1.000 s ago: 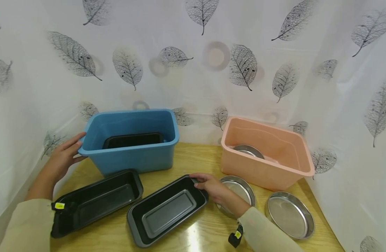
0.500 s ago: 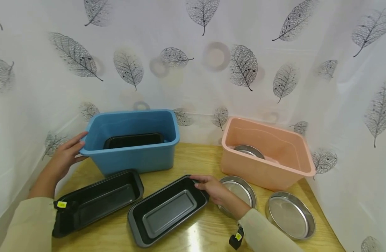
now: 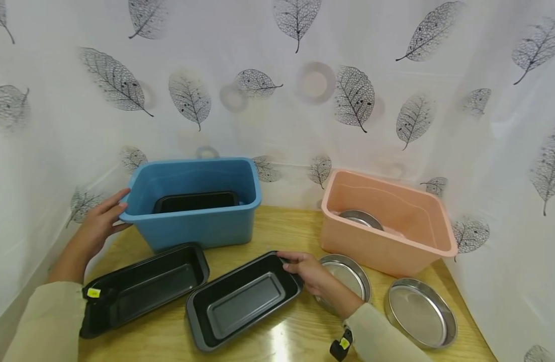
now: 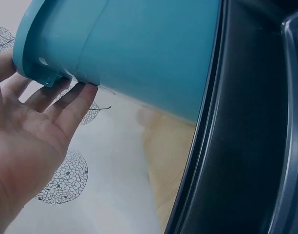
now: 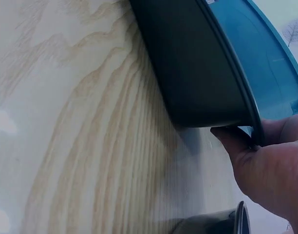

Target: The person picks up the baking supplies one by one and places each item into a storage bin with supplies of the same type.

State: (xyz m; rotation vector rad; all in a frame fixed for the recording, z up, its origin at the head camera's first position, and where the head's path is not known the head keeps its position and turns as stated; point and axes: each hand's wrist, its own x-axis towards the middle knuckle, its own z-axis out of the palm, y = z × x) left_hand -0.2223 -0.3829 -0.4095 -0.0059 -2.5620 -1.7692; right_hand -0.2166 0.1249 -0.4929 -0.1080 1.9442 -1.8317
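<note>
Moved since the earlier frame: just the head view, everything shifted slightly rightward; grips, pans and tubs keep their places relative to each other. Right grip point(image 3: 306, 271), a bare hand, is closed tight, pinching the rim of a dark loaf pan point(image 3: 246, 304) at its far right end, thumb and fingers on either side. That pan lies on the front middle of the desk point(image 3: 288, 226), slanted; can't tell if the held end is raised. Left grip point(image 3: 94, 229), also a bare hand, fingers spread and fairly straight, touches the left rim of the blue tub point(image 3: 200, 234). Inside that tub: another dark pan point(image 3: 197, 202). Second loaf pan point(image 3: 153, 284) in front of it, left end partly covered by the left wrist camera. Pink tub point(image 3: 377, 249) right, round tin point(image 3: 362, 219) inside. Two more tins in front: one point(image 3: 352, 278) partly behind right forearm, one point(image 3: 422, 311) further right.
</note>
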